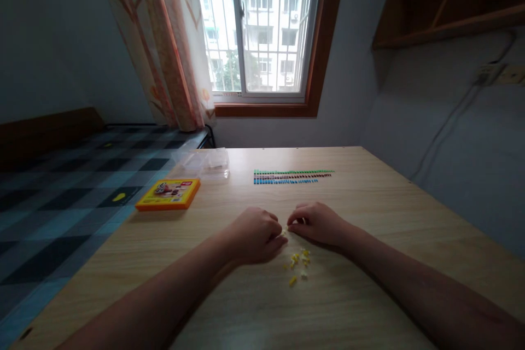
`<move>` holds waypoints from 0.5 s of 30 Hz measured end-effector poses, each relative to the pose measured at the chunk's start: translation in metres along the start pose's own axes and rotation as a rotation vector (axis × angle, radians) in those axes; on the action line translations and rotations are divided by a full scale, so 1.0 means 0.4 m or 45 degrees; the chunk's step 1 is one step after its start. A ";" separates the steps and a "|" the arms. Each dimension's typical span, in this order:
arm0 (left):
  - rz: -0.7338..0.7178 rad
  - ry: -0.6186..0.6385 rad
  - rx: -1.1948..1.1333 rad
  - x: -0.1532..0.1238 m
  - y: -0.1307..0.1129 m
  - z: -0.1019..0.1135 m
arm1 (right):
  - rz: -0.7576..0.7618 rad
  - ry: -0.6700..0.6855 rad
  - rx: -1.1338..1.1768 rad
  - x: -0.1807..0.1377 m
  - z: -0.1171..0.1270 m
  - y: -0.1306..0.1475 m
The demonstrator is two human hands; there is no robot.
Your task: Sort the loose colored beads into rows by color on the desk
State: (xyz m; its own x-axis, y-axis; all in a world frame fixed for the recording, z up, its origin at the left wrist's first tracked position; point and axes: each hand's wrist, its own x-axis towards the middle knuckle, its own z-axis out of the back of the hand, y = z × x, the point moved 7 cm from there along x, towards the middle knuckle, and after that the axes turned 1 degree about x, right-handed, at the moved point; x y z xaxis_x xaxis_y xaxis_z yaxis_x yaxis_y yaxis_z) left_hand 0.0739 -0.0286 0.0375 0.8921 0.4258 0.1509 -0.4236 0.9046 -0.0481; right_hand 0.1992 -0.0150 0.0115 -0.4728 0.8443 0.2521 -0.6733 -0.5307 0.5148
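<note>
Pale wood grain all across the table (348,306). Bears, toward the far edge, three long lines of tiny pieces: a green row (262,171), then a dark brown row (266,177), then a blue row (260,181) nearest. Carries at left a yellow-and-orange box (168,194), lying flat, with clear plastic trays (216,161) (hard to count) behind. Nearer the front, loosely scattered: yellow pieces (295,258) and whitish pieces (304,275).

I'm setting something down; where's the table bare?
The table is bare between the yellow box and coloured rows, and between the right forearm and right wall. It's crowded around the left hand, right hand, yellow pieces and plastic trays.
</note>
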 end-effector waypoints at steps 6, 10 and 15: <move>-0.047 0.062 -0.005 0.003 -0.024 -0.003 | 0.064 0.095 0.137 -0.010 0.010 -0.003; -0.027 0.079 -0.001 0.001 -0.012 -0.005 | 0.051 0.296 0.168 -0.019 0.005 -0.013; -0.012 0.073 -0.001 0.000 -0.010 -0.005 | 0.057 0.411 0.104 -0.028 0.001 -0.010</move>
State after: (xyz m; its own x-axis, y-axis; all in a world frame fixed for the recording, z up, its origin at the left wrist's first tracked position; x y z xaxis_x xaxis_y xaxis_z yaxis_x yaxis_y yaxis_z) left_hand 0.0759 -0.0321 0.0357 0.9035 0.4180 0.0943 -0.4153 0.9084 -0.0480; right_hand 0.2074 -0.0223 0.0068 -0.6654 0.7464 0.0098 -0.6062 -0.5480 0.5764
